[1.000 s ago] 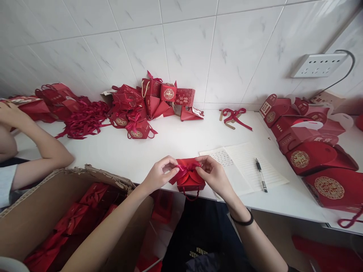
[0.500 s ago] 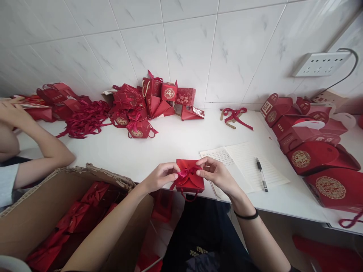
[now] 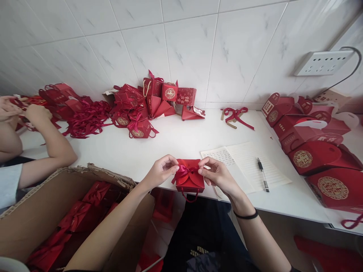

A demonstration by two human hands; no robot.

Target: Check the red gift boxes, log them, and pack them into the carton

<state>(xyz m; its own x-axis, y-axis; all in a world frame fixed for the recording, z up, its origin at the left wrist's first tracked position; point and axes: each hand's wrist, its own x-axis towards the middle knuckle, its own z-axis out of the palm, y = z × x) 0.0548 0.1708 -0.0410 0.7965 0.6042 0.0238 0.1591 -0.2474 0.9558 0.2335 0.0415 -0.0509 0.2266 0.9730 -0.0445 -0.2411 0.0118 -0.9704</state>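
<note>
A small red gift box (image 3: 190,186) with a rope handle lies at the table's front edge, directly before me. Across its top is a shiny crimson ribbon (image 3: 185,170) tied in a bow. My left hand (image 3: 162,170) pinches the ribbon's left loop between thumb and forefinger. On the other side my right hand (image 3: 214,173), with a black band at the wrist, has its thumb and fingertips closed on the ribbon's right part. Fingers cover both ends of the bow.
A cardboard box (image 3: 113,175) holding ribboned red boxes stands lower left. An open notebook (image 3: 241,166) and pen (image 3: 263,174) lie to the right, near larger red boxes (image 3: 329,189). Along the wall are gift boxes (image 3: 141,128) and heaped ribbons (image 3: 87,117). Another person's hands (image 3: 36,113) work far left.
Both my hands have shifted slightly outward, and the bow looks wider and fuller. At the far left, the other person's hands have come further into view, handling something red.
</note>
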